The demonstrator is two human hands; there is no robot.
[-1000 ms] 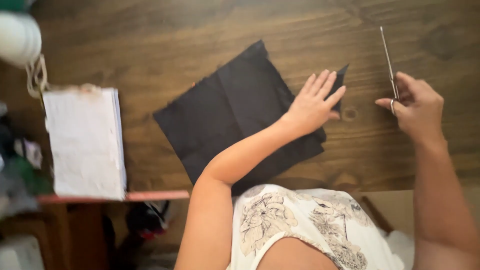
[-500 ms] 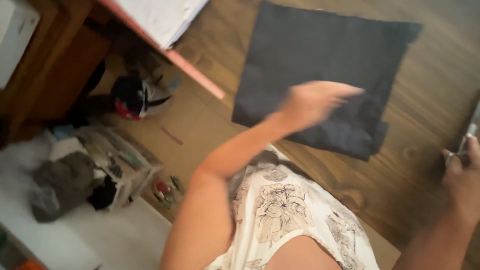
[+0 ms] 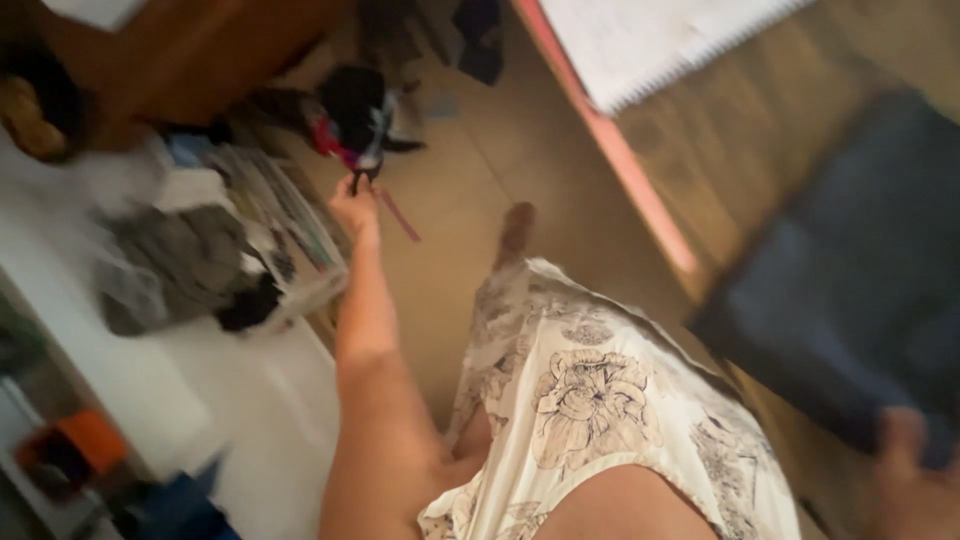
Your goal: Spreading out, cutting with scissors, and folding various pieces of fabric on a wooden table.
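Blur softens most of what I see from the head camera, so I keep to the plain shapes. My left hand (image 3: 352, 203) stretches down and away from the wooden surface (image 3: 790, 130), out over the tan tiled floor (image 3: 470, 170), and its grip looks pinched together on a small dark object (image 3: 362, 180) just below a heap of black, red and white items (image 3: 358, 115); what that object is I cannot tell. A thin pink stick (image 3: 400, 217) lies on the floor just beside the hand. Left of the arm sits a white box (image 3: 265, 235) holding grey crumpled cloth (image 3: 165, 262) and flat printed sheets. My right hand (image 3: 905, 485) shows only as a smear at the lower right edge, touching the near edge of the dark, square, matte piece of fabric (image 3: 850, 290) spread flat on the surface; whether its grip is apart or together I cannot tell. A white spiral-bound notebook (image 3: 650, 40) lies further back on the surface, near its pink front edge (image 3: 610, 150). A cream floral-print garment (image 3: 600, 400) fills the foreground.
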